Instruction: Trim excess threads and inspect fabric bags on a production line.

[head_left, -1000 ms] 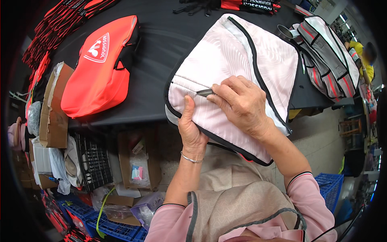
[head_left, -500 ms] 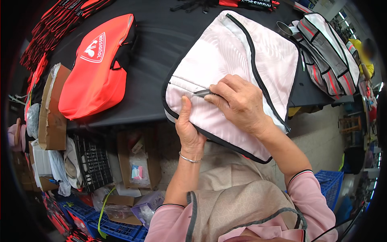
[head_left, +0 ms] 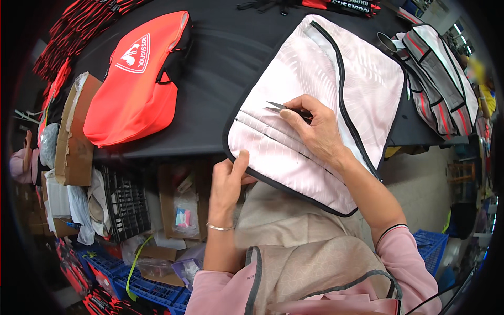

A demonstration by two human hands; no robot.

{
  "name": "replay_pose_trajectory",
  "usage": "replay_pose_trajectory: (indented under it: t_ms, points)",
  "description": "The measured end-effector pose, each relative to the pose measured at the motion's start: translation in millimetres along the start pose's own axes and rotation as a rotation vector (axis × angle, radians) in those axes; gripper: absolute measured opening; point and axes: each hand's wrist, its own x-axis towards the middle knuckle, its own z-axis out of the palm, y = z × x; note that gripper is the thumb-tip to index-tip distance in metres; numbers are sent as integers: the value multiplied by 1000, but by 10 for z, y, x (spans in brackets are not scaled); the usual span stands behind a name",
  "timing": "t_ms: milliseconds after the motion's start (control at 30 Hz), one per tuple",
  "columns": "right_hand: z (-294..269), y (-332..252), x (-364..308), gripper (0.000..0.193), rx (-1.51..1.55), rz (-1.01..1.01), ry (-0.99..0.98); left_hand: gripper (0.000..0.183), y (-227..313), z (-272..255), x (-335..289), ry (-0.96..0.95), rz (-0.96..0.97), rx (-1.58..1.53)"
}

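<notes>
A pale pink, leaf-patterned fabric bag panel [head_left: 294, 94] with black edging lies tilted over the table's near edge. A black zipper [head_left: 341, 89] curves down its right part, and a dark seam line crosses its lower left. My right hand [head_left: 321, 128] grips small thread snips [head_left: 276, 106] above the panel. Their pointed blades face left and stand slightly apart, while the handles are mostly hidden in my fingers. At the panel's lower left edge, my left hand [head_left: 227, 181] pinches the border, thumb on top and the other fingers partly hidden beneath.
A bright orange-red bag [head_left: 137, 84] lies on the black-covered table [head_left: 215, 68] at left. A grey and white bag [head_left: 438, 79] stands at right, near a metal cup [head_left: 387, 42]. Cardboard boxes [head_left: 79, 126], a black crate [head_left: 126, 202] and blue crates [head_left: 152, 289] sit lower left.
My right hand has lifted the snips off the seam, and their blades now show apart. My left hand has slid down to the panel's edge. The view has shifted slightly.
</notes>
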Motion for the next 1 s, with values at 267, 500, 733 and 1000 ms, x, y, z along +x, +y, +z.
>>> replay_pose_trajectory:
  t_ms: [267, 500, 733, 1000]
  points:
    - [169, 10, -24, 22, -43, -185, 40, 27, 212, -60, 382, 319, 610, 370]
    - [375, -98, -45, 22, -482, -499, 59, 27, -118, 76, 590, 135, 415, -354]
    - [448, -138, -16, 19, -667, -547, 97, 26, -164, 108, 579, 98, 376, -409]
    - [464, -97, -4, 18, -710, -589, 85, 24, -148, 116, 577, 81, 356, -462]
